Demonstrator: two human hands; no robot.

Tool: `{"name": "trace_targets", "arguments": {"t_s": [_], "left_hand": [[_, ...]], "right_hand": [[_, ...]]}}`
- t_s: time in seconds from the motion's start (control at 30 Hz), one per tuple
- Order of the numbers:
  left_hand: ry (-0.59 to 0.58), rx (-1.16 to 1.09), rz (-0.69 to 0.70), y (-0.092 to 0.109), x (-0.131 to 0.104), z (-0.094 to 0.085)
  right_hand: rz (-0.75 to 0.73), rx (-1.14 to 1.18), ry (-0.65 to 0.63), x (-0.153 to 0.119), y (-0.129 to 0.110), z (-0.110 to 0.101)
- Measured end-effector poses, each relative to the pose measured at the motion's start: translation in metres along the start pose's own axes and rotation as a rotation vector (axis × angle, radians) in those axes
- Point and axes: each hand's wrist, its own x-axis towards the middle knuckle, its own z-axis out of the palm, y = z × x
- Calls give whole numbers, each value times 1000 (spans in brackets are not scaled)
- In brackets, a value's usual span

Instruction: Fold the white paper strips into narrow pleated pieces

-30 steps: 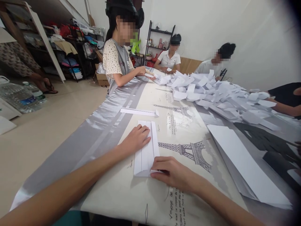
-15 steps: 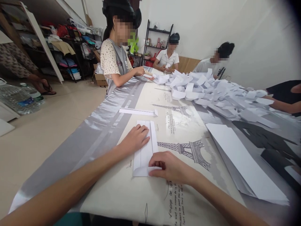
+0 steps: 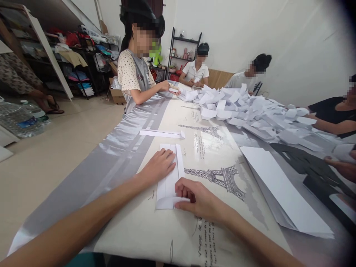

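A long white folded paper (image 3: pixel 169 185) lies lengthwise on the patterned tablecloth, with a narrow fold along its right side. My left hand (image 3: pixel 160 165) lies flat on its upper part, palm down and fingers slightly spread. At the near right corner, my right hand (image 3: pixel 194 194) pinches a curled flap at the paper's near end between thumb and fingers. Beyond my hands, a narrow folded white strip (image 3: pixel 162 134) lies crosswise on the cloth. Larger white sheets (image 3: pixel 283 189) are stacked to the right.
A big heap of folded white papers (image 3: pixel 244 107) covers the far right of the table (image 3: pixel 133 237). A person (image 3: pixel 136 74) stands at the far left edge holding papers. Other people sit at the far end and right. Dark flat pieces (image 3: pixel 306 163) lie at right.
The view has shifted slightly, and more of the person at the right edge shows, with a hand by the dark pieces. My hands keep nearly the same places on the paper.
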Motion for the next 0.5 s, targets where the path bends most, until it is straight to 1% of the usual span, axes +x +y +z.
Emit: {"name": "trace_targets", "arguments": {"t_s": [0.07, 0.17, 0.23, 0.3, 0.37, 0.43, 0.5], "left_hand": [[3, -3, 5, 0, 0, 0], [26, -5, 14, -1, 0, 2], [35, 4, 20, -2, -1, 3], [35, 22, 27, -2, -1, 4], [29, 44, 31, -1, -1, 3], [23, 58, 31, -1, -1, 3], [24, 55, 35, 0, -1, 3]], "right_hand": [[-80, -57, 30, -4, 4, 4], [-261, -229, 56, -7, 12, 10], [-373, -377, 126, -9, 14, 12], [-489, -557, 203, -11, 12, 11], [-601, -741, 213, -16, 5, 11], [-646, -887, 167, -24, -5, 13], [-610, -993, 155, -36, -14, 21]]}}
